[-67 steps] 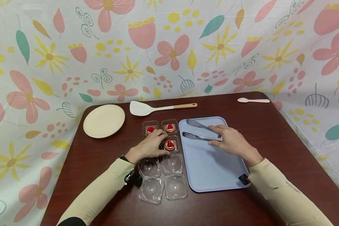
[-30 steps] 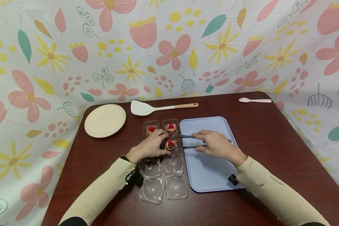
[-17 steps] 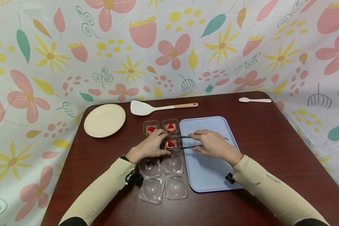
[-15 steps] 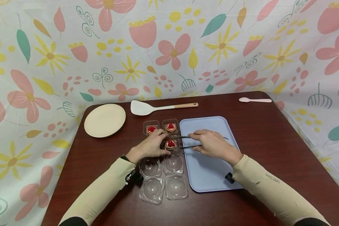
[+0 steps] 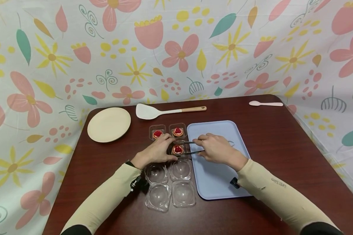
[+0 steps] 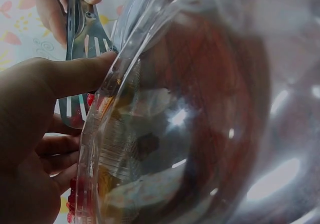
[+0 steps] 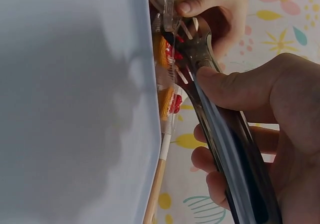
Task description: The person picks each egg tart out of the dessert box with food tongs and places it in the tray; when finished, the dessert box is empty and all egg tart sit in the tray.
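Note:
My right hand [image 5: 216, 148] holds a pair of slotted metal tongs [image 7: 220, 134], thumb on one arm and fingers round the other. The tong ends reach past the tray's left edge, one on either side of a red-topped tart [image 5: 177, 149] in the front right clear plastic box. Whether they touch it I cannot tell. At that box's left side, my left hand [image 5: 156, 150] steadies it, the thumb on the clear plastic rim [image 6: 112, 78] in the left wrist view. More tarts sit in the boxes behind, such as one tart [image 5: 177, 132] and another tart [image 5: 157, 134].
A blue tray [image 5: 220, 182] lies to the right of the boxes. Clear domed lids [image 5: 183, 194] spread toward me. Behind are a cream plate [image 5: 109, 125], a white spatula [image 5: 148, 112] with a wooden handle, and a pink spoon [image 5: 264, 103] at far right.
My right hand has carried the tongs left from over the tray to the front right tart, and their arms have drawn slightly closer together. My left hand stays in place.

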A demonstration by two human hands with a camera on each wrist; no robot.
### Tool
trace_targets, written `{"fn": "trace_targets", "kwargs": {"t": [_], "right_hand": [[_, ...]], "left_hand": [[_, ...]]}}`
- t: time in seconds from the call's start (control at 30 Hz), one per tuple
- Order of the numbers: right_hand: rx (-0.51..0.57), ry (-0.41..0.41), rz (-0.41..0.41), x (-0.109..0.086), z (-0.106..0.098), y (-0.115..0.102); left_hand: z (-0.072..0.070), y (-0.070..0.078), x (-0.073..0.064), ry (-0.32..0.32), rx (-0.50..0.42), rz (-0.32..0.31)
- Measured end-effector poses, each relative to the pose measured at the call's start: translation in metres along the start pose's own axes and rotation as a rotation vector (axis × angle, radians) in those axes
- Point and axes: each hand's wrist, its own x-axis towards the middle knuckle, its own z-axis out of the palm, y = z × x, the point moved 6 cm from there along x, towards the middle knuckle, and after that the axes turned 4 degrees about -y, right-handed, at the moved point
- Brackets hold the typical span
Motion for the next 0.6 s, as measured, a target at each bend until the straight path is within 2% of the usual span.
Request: {"fn": "trace_targets", "kwargs": {"t": [0.6], "right_hand": [[-0.054,-0.006,-0.004,0.0065,0.0054,-0.0071]], "left_hand": [[-0.0013,0.0012,0.0007,-0.008,0.001,-0.002]]}}
